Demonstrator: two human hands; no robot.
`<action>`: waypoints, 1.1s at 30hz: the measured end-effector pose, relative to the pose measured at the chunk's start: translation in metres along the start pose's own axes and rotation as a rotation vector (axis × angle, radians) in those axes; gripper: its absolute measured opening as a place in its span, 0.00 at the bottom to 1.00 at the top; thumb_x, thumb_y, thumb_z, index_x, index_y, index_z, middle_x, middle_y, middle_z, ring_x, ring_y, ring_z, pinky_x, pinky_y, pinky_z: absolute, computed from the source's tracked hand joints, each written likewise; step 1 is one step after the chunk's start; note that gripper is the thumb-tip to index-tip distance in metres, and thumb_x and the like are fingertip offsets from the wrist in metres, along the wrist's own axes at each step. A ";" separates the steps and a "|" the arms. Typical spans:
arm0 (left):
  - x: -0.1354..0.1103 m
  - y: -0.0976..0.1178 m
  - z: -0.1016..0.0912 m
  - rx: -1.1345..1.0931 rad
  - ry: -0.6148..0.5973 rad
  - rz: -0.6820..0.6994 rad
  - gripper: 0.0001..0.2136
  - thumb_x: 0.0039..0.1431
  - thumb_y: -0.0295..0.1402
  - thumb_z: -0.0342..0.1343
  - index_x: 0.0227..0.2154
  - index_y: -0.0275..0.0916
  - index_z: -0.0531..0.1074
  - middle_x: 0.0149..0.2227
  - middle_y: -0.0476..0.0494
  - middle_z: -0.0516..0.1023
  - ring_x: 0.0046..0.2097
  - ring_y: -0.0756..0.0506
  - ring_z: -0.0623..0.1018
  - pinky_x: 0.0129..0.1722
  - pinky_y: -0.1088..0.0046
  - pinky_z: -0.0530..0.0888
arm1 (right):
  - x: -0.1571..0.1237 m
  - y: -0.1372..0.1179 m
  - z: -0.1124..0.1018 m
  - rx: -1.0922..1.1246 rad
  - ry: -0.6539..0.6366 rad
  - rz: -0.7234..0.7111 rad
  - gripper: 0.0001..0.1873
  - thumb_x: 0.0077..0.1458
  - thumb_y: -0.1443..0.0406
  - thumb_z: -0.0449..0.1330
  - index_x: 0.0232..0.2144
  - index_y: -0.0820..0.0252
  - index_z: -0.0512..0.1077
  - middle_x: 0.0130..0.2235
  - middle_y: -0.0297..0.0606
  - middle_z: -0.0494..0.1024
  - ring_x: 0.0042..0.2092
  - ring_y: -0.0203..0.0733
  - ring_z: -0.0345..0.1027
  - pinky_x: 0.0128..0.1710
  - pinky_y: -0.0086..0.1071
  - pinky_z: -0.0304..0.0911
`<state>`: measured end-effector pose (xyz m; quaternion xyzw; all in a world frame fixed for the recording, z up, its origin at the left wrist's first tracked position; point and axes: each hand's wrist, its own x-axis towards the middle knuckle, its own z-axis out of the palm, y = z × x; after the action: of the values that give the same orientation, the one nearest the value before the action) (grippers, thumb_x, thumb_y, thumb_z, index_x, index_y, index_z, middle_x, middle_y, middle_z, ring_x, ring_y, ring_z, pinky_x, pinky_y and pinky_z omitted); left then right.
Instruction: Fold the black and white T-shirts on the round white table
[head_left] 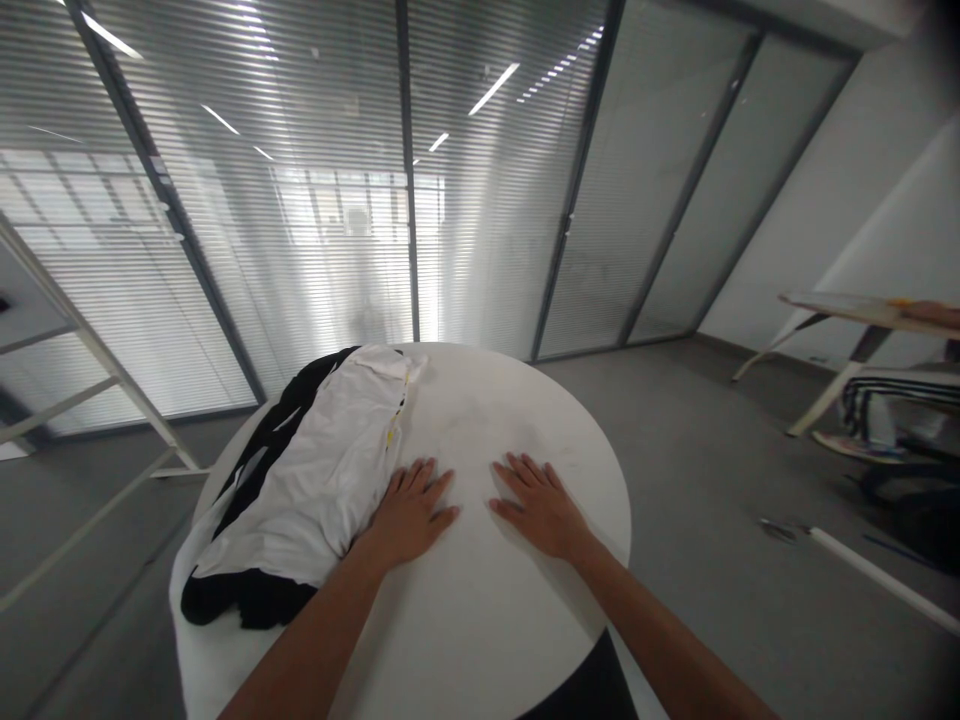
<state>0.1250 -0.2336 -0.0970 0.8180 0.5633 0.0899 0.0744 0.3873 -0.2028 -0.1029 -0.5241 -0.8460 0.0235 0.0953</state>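
Observation:
My left hand [409, 513] rests on the round white table [465, 620] with its fingers spread, right at the edge of a garment. The garment [322, 465] is white and black cloth with small yellow marks along its right side, spread over the table's left part. Whether my left hand presses on its border, I cannot tell. Flat on the bare tabletop lies my right hand [541, 505], fingers apart and holding nothing.
A white metal frame [97, 350] stands on the floor to the left. Glass partitions with blinds [337, 200] rise behind the table. At the far right are another table [862, 308], a person's hand [926, 312], and a white pole [885, 580] low down.

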 end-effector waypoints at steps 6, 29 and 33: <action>-0.001 -0.001 0.000 -0.001 0.008 0.008 0.31 0.64 0.55 0.35 0.66 0.50 0.52 0.69 0.42 0.48 0.69 0.37 0.48 0.64 0.50 0.47 | 0.000 -0.001 -0.002 -0.006 -0.001 0.000 0.37 0.60 0.41 0.41 0.66 0.49 0.53 0.68 0.40 0.50 0.68 0.54 0.41 0.64 0.55 0.40; -0.001 0.001 -0.005 -0.010 -0.029 -0.002 0.32 0.63 0.56 0.32 0.66 0.49 0.51 0.70 0.40 0.47 0.69 0.37 0.46 0.65 0.51 0.46 | 0.000 0.003 0.002 0.016 0.005 -0.011 0.37 0.61 0.41 0.41 0.66 0.48 0.53 0.69 0.38 0.49 0.69 0.53 0.40 0.64 0.54 0.38; -0.001 0.002 -0.005 -0.012 -0.031 0.001 0.32 0.64 0.55 0.33 0.66 0.48 0.52 0.69 0.39 0.47 0.69 0.37 0.46 0.65 0.51 0.46 | 0.000 0.003 0.002 0.030 0.005 -0.017 0.36 0.61 0.42 0.43 0.66 0.49 0.54 0.68 0.40 0.50 0.68 0.54 0.41 0.64 0.55 0.38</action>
<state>0.1247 -0.2352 -0.0915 0.8192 0.5610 0.0805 0.0878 0.3897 -0.2009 -0.1049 -0.5157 -0.8496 0.0340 0.1053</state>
